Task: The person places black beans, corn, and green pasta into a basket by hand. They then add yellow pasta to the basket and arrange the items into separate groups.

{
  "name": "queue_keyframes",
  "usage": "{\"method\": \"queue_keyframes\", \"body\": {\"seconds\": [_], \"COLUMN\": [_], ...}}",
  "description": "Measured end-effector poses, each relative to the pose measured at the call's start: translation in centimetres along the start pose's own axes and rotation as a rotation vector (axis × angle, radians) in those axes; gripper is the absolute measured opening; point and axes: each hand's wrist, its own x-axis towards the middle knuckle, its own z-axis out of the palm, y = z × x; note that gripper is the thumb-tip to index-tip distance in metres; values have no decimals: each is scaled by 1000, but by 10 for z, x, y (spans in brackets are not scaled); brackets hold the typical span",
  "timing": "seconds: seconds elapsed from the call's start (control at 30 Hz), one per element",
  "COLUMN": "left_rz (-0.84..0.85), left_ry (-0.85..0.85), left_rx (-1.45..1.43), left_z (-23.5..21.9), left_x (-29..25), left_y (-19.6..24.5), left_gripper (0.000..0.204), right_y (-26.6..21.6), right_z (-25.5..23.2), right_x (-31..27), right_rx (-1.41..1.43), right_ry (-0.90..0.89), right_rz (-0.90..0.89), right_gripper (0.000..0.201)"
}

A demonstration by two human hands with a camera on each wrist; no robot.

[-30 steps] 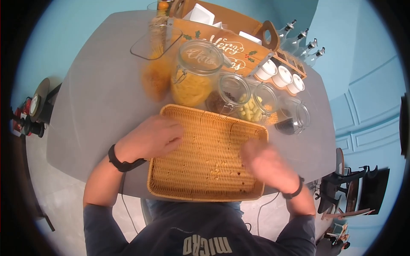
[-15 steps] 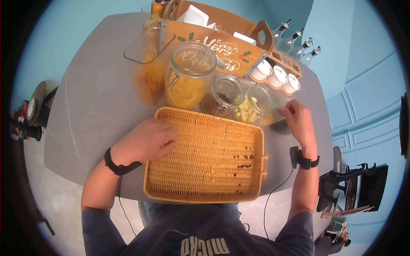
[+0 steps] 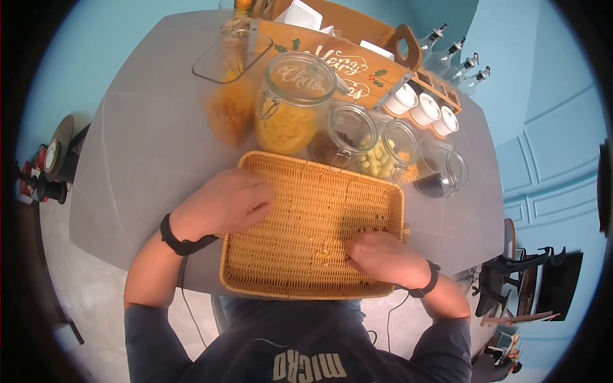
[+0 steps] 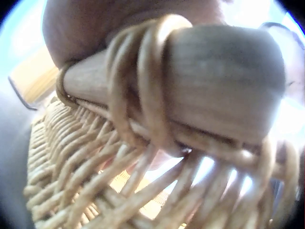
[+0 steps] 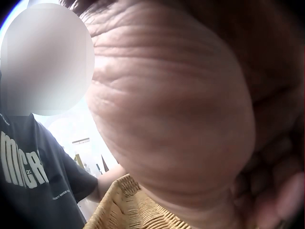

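A shallow wicker basket (image 3: 294, 210) lies at the near side of the table. My left hand (image 3: 227, 201) grips its left side, fingers bent over the rim. In the left wrist view, that hand lies against the basket's wooden handle (image 4: 219, 81), which is bound with cane. My right hand (image 3: 386, 258) is low inside the basket's right half, fingers curled down by small dark beans (image 3: 362, 230); the right wrist view shows its palm (image 5: 176, 95) large. I cannot tell what its fingertips hold. Small yellow bits (image 3: 324, 255) lie beside it on the weave.
Behind the basket stand a large jar of yellow pasta (image 3: 287, 124), a jar of dark pieces (image 3: 345, 137), a jar of pale yellow pieces (image 3: 380, 159) and a tilted jar of black beans (image 3: 440, 182). A wooden crate (image 3: 325, 57) and white lidded pots (image 3: 424, 112) stand further back.
My right hand went from over the basket out to the black bean jar, then came back down into the basket. My left hand stays at the left rim.
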Motion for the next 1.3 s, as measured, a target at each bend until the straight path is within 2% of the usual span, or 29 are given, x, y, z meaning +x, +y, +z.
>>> {"method": "queue_keyframes", "body": {"seconds": [0.07, 0.17, 0.27, 0.47, 0.57, 0.67, 0.77, 1.07, 1.17, 1.23, 1.3], "left_rz": [-2, 0, -7, 10, 15, 15, 8, 10, 9, 6, 2], "left_ry": [-5, -4, -10, 3, 0, -4, -9, -3, -15, -17, -19], "left_rx": [1, 7, 8, 1, 5, 11, 6, -2, 0, 7, 13], "left_z": [-1, -2, -1, 0, 0, 1, -1, 1, 0, 1, 0], "left_x": [0, 1, 0, 0, 0, 0, 0, -1, 1, 2, 2], "left_y": [1, 2, 1, -1, -1, -1, 0, -2, 0, 0, 1], "left_gripper": [19, 18, 18, 18, 18, 18, 18, 19, 19, 20, 19], "right_y": [2, -5, -13, -9, -7, -10, 0, -3, 11, 20, 49], "right_z": [4, -2, -7, 2, -4, -9, -1, -13, -38, -65, -82], "right_x": [0, 0, -3, 1, 7, 16, 23, 14, -1, -17, -32], "right_rx": [-2, -50, -59, -98, -56, -45, -48, -12, -49, -50, -26], "right_ry": [24, 39, 81, 94, 229, 236, 201, 193, 262, 584, 736], "right_rz": [-60, -91, -85, -132, -102, -23, -86, -49, 183, 293, 443], "right_gripper": [22, 8, 6, 12, 11, 10, 10, 17, 16, 17, 14]}}
